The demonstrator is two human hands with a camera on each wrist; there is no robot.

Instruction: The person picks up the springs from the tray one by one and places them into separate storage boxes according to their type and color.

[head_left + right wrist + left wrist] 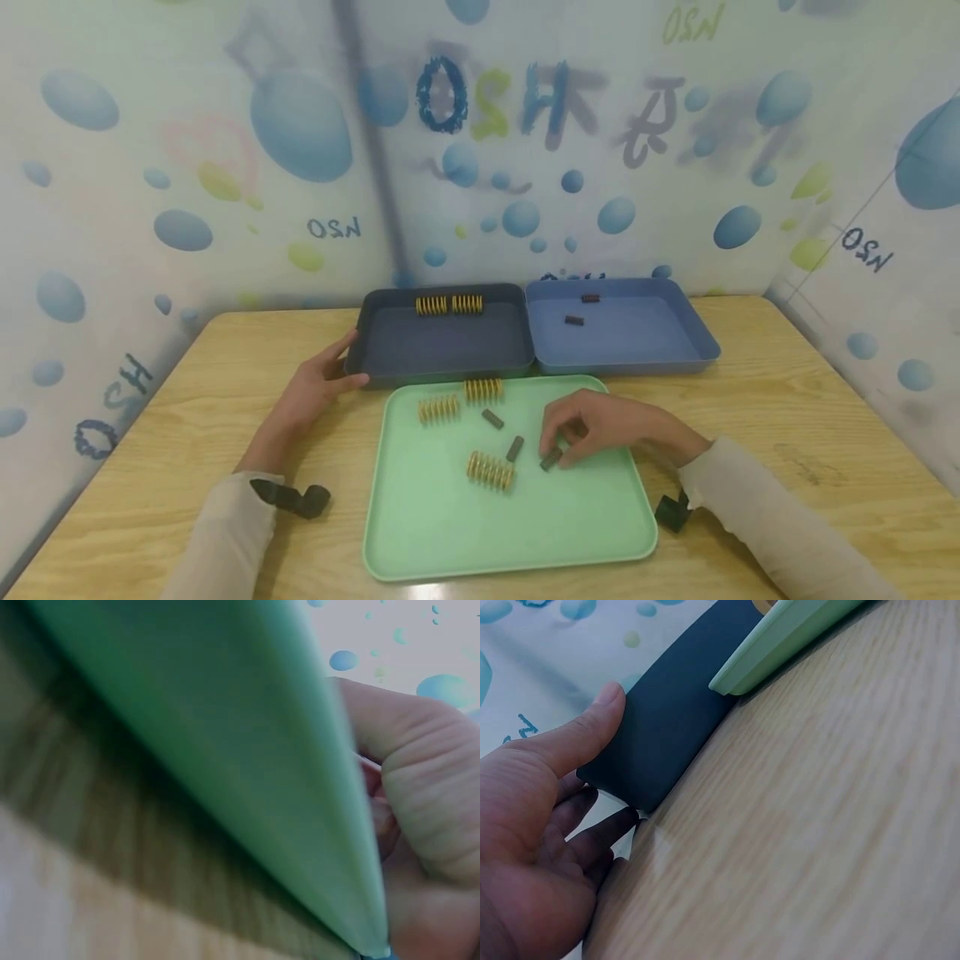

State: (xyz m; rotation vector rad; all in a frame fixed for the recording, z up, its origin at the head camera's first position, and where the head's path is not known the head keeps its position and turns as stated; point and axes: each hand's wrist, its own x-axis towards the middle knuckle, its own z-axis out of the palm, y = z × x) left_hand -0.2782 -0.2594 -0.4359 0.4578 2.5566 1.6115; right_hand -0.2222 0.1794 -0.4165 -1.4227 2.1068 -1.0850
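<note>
My right hand [592, 425] is low over the green tray [435, 525], with a small dark spring [551, 458] pinched between thumb and fingertips. In the right wrist view the tray's wall [225, 750] hides that spring and the fingertips. Left of it lie two more small dark springs [514, 448] and a large gold spring [491, 472]. Two other gold springs [438, 409] rest near the tray's far edge. My left hand [318, 383] touches the left front corner of the dark navy tray [442, 358], thumb against the wall [660, 727], fingers loosely spread by its end.
Two gold springs [449, 305] lie end to end along the navy tray's back wall. Beside it, a blue tray [637, 342] contains two small dark springs [574, 320]. All three trays sit on a wooden table [787, 467], with a patterned wall [525, 167] behind.
</note>
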